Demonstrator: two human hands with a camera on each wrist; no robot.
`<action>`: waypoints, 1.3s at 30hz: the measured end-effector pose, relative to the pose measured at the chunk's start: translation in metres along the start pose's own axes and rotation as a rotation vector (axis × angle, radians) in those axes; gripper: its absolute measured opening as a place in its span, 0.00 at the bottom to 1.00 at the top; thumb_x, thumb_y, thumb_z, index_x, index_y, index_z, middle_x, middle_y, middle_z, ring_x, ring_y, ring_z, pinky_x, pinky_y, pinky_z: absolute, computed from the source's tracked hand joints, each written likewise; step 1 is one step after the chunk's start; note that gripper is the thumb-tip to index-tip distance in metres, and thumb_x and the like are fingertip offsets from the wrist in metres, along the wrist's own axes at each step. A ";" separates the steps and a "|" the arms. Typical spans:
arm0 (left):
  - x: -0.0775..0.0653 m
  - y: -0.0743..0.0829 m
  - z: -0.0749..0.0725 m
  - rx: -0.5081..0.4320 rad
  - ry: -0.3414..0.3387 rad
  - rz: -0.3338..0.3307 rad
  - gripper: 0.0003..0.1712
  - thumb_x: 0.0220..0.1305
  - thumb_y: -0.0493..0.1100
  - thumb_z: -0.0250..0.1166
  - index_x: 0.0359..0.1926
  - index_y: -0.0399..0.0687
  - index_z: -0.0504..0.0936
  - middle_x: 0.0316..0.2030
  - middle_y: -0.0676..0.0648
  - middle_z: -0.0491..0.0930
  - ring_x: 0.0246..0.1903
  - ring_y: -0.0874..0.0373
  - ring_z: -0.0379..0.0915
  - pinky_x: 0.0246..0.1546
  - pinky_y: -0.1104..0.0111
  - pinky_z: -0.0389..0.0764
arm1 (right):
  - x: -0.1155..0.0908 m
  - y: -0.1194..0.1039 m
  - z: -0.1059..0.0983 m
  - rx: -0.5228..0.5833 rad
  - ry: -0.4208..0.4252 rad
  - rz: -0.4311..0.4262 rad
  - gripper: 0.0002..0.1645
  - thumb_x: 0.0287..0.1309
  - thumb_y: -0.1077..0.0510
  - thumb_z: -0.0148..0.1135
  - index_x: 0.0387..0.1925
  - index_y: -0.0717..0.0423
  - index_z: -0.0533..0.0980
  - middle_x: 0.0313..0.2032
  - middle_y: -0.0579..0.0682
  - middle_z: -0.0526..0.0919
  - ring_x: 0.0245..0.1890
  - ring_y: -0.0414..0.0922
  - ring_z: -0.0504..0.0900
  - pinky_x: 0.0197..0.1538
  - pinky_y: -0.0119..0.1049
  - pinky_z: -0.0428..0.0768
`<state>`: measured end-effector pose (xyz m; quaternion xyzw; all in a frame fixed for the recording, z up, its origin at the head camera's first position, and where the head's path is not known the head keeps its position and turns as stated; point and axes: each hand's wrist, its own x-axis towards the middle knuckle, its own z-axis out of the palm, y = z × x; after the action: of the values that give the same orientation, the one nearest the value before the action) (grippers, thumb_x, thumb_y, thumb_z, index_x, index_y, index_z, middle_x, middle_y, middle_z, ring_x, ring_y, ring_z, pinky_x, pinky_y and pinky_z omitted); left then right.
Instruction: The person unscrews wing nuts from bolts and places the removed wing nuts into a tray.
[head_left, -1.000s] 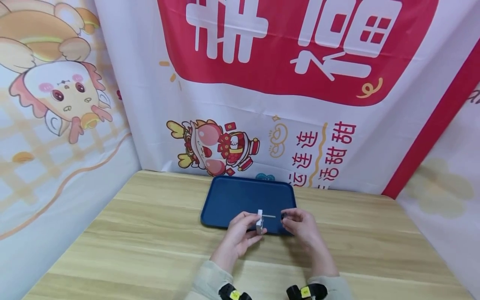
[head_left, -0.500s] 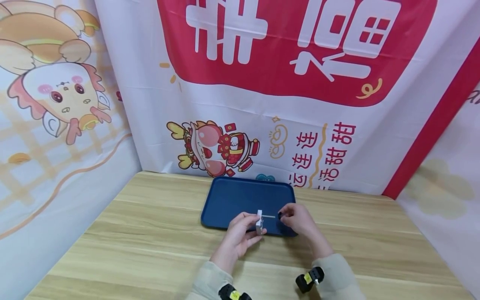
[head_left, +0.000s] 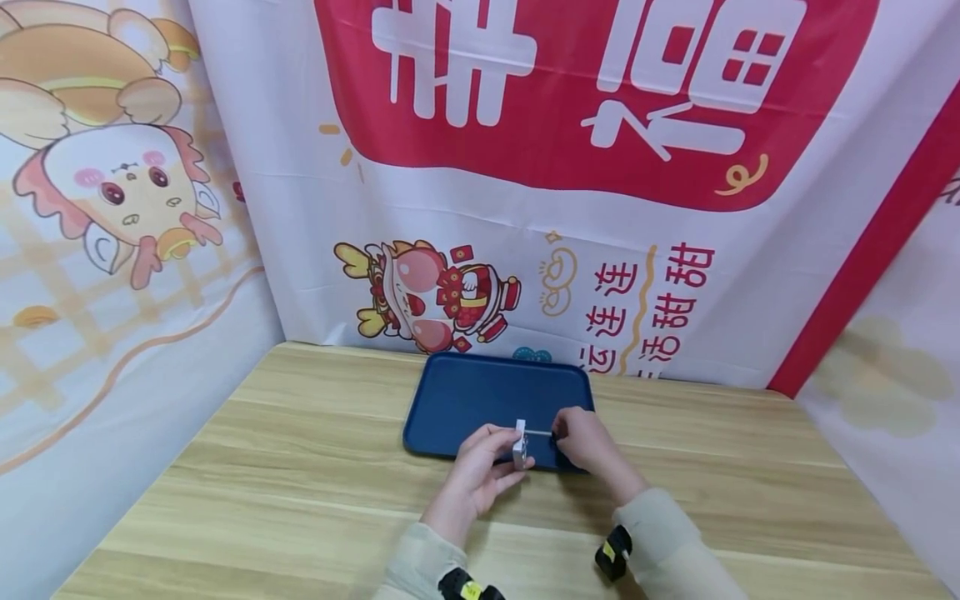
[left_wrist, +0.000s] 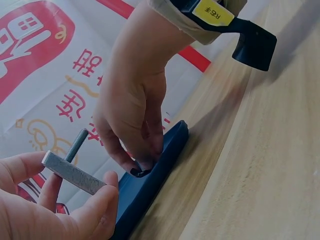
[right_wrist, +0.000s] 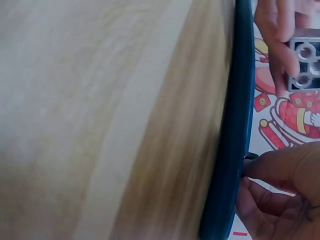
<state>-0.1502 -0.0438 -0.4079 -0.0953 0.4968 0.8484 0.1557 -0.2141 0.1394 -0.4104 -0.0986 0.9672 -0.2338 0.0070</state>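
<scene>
In the head view my left hand [head_left: 480, 471] grips a small silvery metal block [head_left: 519, 450] by its edges. A threaded bolt [left_wrist: 76, 145] sticks out of the block's face, pointing toward my right hand [head_left: 588, 440]. Round holes show in the metal block [right_wrist: 303, 62] in the right wrist view. Between thumb and fingertips, my right hand pinches a small dark piece [left_wrist: 141, 173], mostly covered, its kind unclear. In the head view those fingertips are right at the bolt's free end.
Both hands are over the near part of a dark blue tray [head_left: 495, 387] with a raised rim. It lies on a wooden table [head_left: 300, 467] against a printed cloth backdrop [head_left: 480, 200]. Each wrist wears a black camera mount [head_left: 613, 552].
My right hand has moved left, bringing the dark piece up to the bolt's end, and its wrist has turned. My left hand and the metal block have stayed in place.
</scene>
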 end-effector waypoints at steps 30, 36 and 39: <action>0.001 -0.001 0.000 -0.009 -0.006 -0.010 0.08 0.69 0.43 0.61 0.32 0.52 0.72 0.64 0.31 0.72 0.46 0.43 0.84 0.62 0.41 0.69 | -0.021 -0.009 -0.024 0.389 -0.078 -0.025 0.05 0.62 0.65 0.63 0.38 0.63 0.82 0.28 0.51 0.81 0.26 0.42 0.77 0.31 0.35 0.77; 0.003 -0.004 0.002 -0.014 -0.027 -0.021 0.06 0.69 0.42 0.60 0.33 0.50 0.73 0.56 0.34 0.80 0.46 0.43 0.85 0.61 0.41 0.70 | -0.032 -0.011 -0.015 0.463 -0.073 -0.095 0.08 0.62 0.63 0.65 0.41 0.64 0.81 0.30 0.52 0.82 0.28 0.40 0.76 0.32 0.31 0.76; 0.003 -0.004 0.003 -0.019 -0.040 -0.019 0.07 0.69 0.42 0.60 0.32 0.50 0.74 0.48 0.40 0.85 0.43 0.45 0.85 0.61 0.41 0.70 | -0.034 -0.012 -0.011 0.478 -0.017 -0.120 0.06 0.63 0.62 0.64 0.39 0.63 0.81 0.33 0.53 0.84 0.30 0.40 0.76 0.33 0.30 0.76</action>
<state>-0.1514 -0.0387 -0.4107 -0.0847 0.4848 0.8532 0.1727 -0.1793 0.1408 -0.3962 -0.1534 0.8767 -0.4552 0.0244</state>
